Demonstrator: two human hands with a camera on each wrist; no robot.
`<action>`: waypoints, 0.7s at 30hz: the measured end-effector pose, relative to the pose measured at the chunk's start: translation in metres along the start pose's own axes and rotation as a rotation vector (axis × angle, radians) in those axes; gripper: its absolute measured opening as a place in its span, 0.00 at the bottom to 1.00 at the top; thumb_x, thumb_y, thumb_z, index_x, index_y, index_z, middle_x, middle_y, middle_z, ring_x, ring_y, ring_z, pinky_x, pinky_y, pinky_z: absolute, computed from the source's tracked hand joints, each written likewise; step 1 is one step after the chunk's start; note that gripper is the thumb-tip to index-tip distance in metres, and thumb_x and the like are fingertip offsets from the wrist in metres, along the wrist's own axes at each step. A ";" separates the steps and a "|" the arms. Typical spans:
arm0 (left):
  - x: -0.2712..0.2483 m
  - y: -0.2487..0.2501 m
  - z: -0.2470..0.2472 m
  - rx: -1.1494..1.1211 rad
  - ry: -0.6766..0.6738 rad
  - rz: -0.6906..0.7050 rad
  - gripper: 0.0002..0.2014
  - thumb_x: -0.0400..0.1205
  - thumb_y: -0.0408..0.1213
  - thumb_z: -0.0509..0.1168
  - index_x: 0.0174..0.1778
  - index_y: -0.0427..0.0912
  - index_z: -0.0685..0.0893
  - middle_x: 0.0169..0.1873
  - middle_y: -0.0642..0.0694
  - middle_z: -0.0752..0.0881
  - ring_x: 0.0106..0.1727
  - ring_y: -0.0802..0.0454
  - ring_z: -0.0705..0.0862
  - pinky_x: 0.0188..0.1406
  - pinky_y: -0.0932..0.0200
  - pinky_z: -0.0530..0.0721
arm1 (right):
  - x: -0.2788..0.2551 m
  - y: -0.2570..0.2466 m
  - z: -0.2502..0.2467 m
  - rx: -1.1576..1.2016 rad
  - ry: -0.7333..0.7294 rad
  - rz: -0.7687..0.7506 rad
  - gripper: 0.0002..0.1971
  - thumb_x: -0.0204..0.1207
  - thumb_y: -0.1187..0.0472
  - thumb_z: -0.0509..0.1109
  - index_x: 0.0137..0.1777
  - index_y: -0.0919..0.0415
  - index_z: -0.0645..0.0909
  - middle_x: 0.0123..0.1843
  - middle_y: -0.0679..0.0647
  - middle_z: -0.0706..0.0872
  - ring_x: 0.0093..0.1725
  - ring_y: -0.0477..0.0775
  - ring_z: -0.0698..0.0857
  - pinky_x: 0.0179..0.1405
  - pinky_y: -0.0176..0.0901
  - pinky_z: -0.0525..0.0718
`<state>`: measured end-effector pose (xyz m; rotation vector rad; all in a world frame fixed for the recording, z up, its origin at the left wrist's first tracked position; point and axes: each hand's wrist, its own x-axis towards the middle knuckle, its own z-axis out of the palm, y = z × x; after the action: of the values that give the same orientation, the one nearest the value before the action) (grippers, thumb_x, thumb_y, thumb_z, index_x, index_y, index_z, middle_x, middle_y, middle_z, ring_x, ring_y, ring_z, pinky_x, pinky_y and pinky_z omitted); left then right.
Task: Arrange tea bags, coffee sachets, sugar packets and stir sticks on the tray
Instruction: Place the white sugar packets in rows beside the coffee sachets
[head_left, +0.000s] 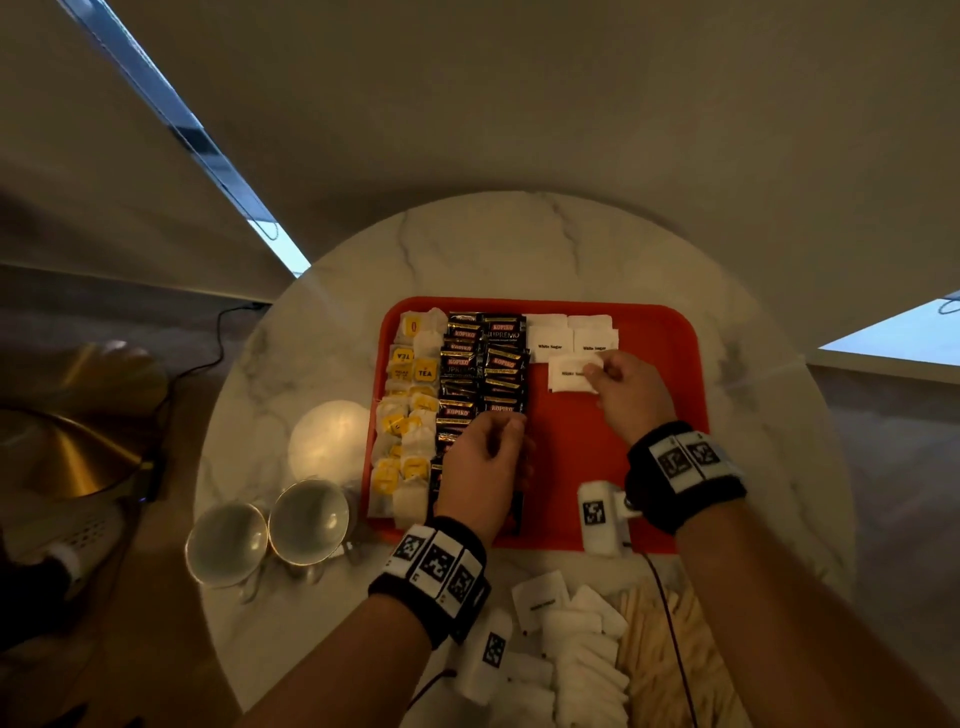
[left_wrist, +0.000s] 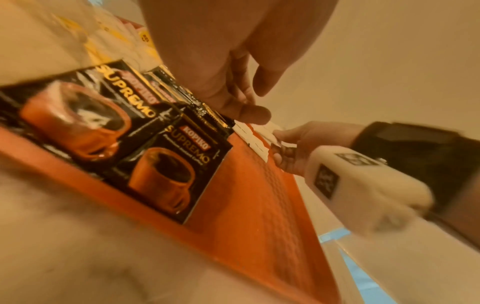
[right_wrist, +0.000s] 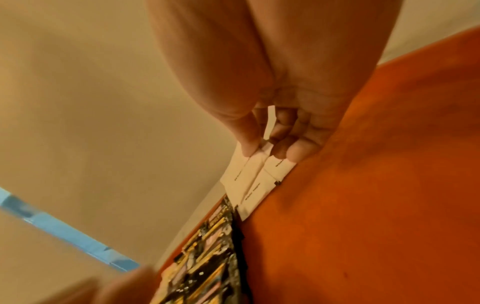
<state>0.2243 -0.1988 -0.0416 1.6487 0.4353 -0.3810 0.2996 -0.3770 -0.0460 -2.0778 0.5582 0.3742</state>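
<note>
Head view. Red tray (head_left: 649, 332) sits mid-frame on the round marble counter (head_left: 519, 244). On the tray, from the left of the frame: two columns of tea bags (head_left: 410, 410), two columns of coffee sachets (head_left: 480, 369), then two stacks of sugar packets (head_left: 571, 335) along the upper edge. Right hand (head_left: 626, 389) pinches the right end of one sugar packet (head_left: 569, 374), which lies just below those stacks, long axis running left-right across the frame. The packet extends left from the fingertips, toward the sachet column. Left hand (head_left: 485, 462) rests over the lower part of the coffee sachets, fingers loosely curled; whether it holds one cannot be told here. More sugar packets (head_left: 582, 649) and the stir sticks (head_left: 660, 649) lie off the tray, lower centre-right. Two cups (head_left: 270, 530) and a white dome (head_left: 330, 439) stand left of the tray.

Left wrist view. Left hand (left_wrist: 228, 78) hangs above the sachets (left_wrist: 166, 174), fingers relaxed, apparently nothing gripped. Right hand (left_wrist: 293, 150) at mid-right, at the white packets.

Right wrist view. Fingers (right_wrist: 249, 131) and thumb pinch one white packet (right_wrist: 255, 166), which lies against its neighbours on the tray; bare tray surface (right_wrist: 376, 185) fills the right of the frame.

Judgement: sugar row in progress; right hand is the nearer one; the next placement depends on squaring the packet under the stacks.
</note>
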 end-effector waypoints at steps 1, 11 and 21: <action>-0.006 -0.001 -0.003 0.032 -0.021 -0.003 0.07 0.90 0.44 0.62 0.53 0.50 0.86 0.40 0.46 0.91 0.34 0.51 0.88 0.39 0.47 0.89 | 0.006 -0.003 0.001 -0.035 -0.001 0.006 0.14 0.87 0.56 0.65 0.69 0.59 0.81 0.60 0.52 0.85 0.58 0.53 0.83 0.56 0.45 0.79; -0.058 -0.028 -0.021 0.531 -0.325 0.193 0.08 0.88 0.42 0.65 0.55 0.45 0.88 0.46 0.53 0.90 0.45 0.60 0.87 0.48 0.60 0.87 | 0.005 -0.010 0.003 -0.126 0.083 0.052 0.15 0.79 0.57 0.76 0.63 0.57 0.81 0.58 0.53 0.86 0.49 0.49 0.82 0.47 0.40 0.78; -0.089 -0.069 -0.007 1.300 -0.575 0.353 0.21 0.90 0.41 0.59 0.79 0.40 0.72 0.73 0.39 0.75 0.73 0.39 0.76 0.65 0.44 0.82 | -0.158 0.079 -0.001 -0.256 -0.238 -0.010 0.03 0.79 0.55 0.76 0.45 0.48 0.85 0.44 0.41 0.89 0.45 0.42 0.86 0.44 0.35 0.84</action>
<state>0.1132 -0.1901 -0.0574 2.6395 -0.7063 -0.9436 0.1240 -0.3763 -0.0277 -2.2368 0.3724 0.7076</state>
